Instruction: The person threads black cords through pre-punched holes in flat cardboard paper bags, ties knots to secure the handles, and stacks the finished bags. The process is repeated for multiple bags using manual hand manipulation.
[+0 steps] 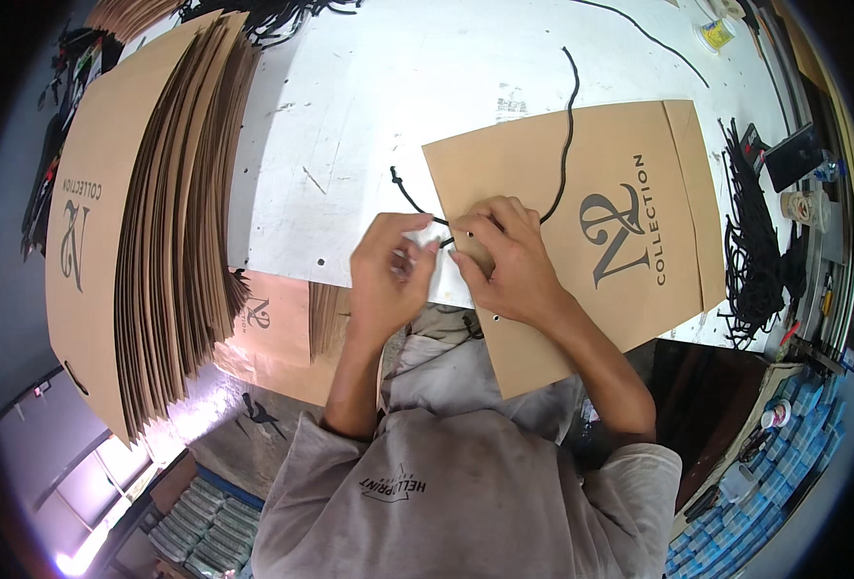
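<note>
A flat brown paper bag [543, 154] with dark printing lies at a slant on the white table, its open top edge toward my left. My right hand [504, 256] is closed on that edge, thumb below and fingers over the paper, beside a punched hole. A black cord [569, 125] runs from under my right hand up across the bag; its other end, knotted, sticks out above my left hand [393, 270]. The left fingertips pinch the cord just off the bag's edge, and that hand is slightly blurred. A second hole shows lower on the same edge.
A tall stack of brown paper bags [171, 212] stands at the left, with more bags [277, 318] below it. Black cords [755, 241] lie bundled at the right, near a dark phone-like device [792, 159]. A yellow-and-white cup [715, 37] stands at the far right.
</note>
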The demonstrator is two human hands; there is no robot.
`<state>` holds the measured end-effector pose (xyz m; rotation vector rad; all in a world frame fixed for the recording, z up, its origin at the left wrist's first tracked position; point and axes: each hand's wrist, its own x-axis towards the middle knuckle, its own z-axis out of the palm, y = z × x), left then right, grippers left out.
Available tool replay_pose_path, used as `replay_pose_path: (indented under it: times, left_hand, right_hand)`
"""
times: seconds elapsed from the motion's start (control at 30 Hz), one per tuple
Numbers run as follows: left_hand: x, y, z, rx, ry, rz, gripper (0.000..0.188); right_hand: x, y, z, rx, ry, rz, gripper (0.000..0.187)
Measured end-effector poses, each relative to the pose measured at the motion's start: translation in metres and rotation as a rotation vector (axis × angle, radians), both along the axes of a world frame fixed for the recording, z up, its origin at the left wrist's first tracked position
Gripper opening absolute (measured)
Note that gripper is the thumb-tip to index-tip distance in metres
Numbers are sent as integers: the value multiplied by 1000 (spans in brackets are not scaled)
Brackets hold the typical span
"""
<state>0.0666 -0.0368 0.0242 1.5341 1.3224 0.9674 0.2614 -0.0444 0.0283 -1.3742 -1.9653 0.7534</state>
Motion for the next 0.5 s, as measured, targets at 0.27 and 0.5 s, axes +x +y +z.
replay_pose_path:
  times: [0.27, 0.5]
  left_hand:
    - [4, 0, -9, 203, 274, -94, 28]
    - [-43, -5, 1, 10, 327, 44, 10]
  right_hand:
    - [-4, 0, 2, 30, -60, -16, 37]
    - [0, -4, -1, 68, -109, -91, 30]
